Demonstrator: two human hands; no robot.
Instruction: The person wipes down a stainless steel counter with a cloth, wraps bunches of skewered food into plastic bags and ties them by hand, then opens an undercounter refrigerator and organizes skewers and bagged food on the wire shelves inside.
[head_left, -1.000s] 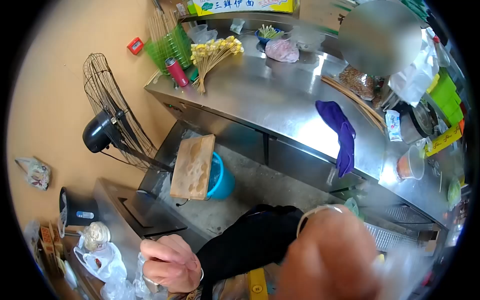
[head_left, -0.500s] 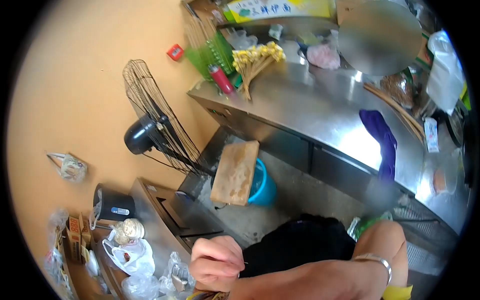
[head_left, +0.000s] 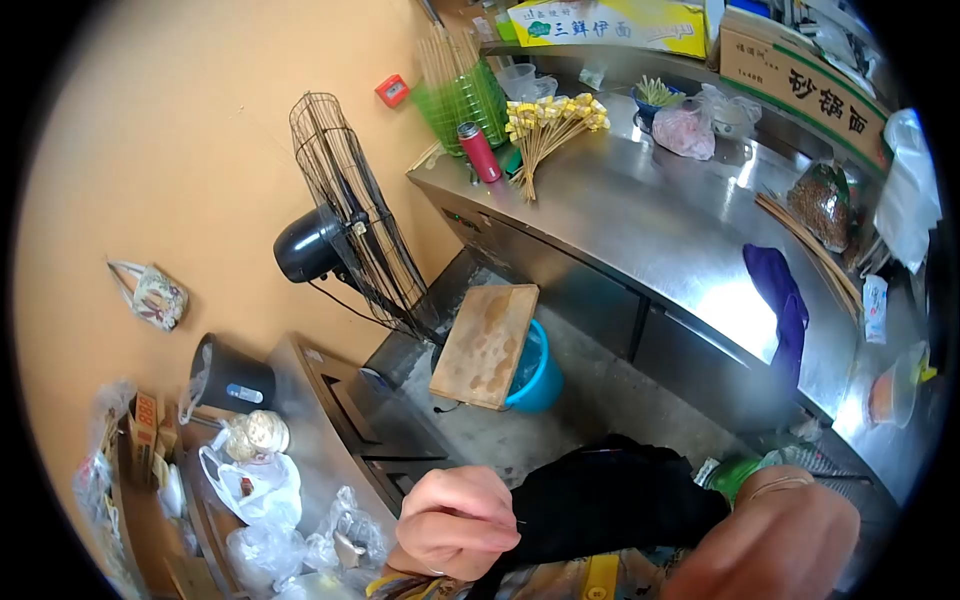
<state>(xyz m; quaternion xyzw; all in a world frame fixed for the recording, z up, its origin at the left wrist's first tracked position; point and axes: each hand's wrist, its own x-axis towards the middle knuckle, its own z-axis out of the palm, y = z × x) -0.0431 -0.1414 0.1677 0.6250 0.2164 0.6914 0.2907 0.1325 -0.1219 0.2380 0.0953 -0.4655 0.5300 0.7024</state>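
Note:
My left hand (head_left: 455, 522) is closed at the bottom middle, fingers curled and pressed together. A very thin, short line pokes out beside its fingertips, too fine to name. Behind that hand lies black cloth (head_left: 610, 500) over my lap, with patterned clothing (head_left: 600, 578) and a yellow strip below it. My right hand (head_left: 770, 540) is large and blurred at the lower right, close to the camera, bent at the wrist, with a thin band across it. Its fingers do not show, so whatever it may hold is hidden.
A cutting board (head_left: 487, 345) leans across a blue bucket (head_left: 540, 375) on the floor, near a black fan (head_left: 350, 230). The steel counter (head_left: 640, 215) bears skewers (head_left: 550, 135), a red bottle (head_left: 479, 152) and a purple cloth (head_left: 777, 310). Plastic bags (head_left: 260, 490) lie at left.
My right arm has swung from across my lap to the lower right, away from my left hand. The left hand stays closed. The view has shifted slightly.

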